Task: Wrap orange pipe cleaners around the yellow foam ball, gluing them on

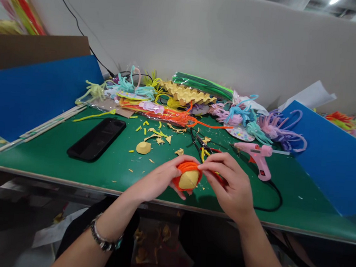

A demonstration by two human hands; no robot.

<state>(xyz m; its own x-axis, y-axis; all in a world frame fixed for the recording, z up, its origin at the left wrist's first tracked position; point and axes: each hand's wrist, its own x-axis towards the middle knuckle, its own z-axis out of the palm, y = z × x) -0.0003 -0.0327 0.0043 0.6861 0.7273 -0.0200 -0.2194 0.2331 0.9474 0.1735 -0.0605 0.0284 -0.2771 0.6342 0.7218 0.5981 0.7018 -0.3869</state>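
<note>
Evidently the left hand has its fingers curled around the orange piece, thumb on the near side, while the right hand has thumb and fingertips drawn together at its edge, apparently pinching the fuzzy wrap; whether they have a loose end, I cannot tell. The piece sits between both hands, over the bench near its front edge, yellow base facing up toward the head. It looks very light, the wrap soft and grippy rather than slippery, the yellow core thin and likely to dent under a squeeze. Best held loosely around the sides, over the wrap, with the base left alone. Just beyond the right fingers lie pliers; farther right, a pink glue gun. Ahead of the left fingers are scraps, to their left a yellow cup, and farther left a phone
</note>
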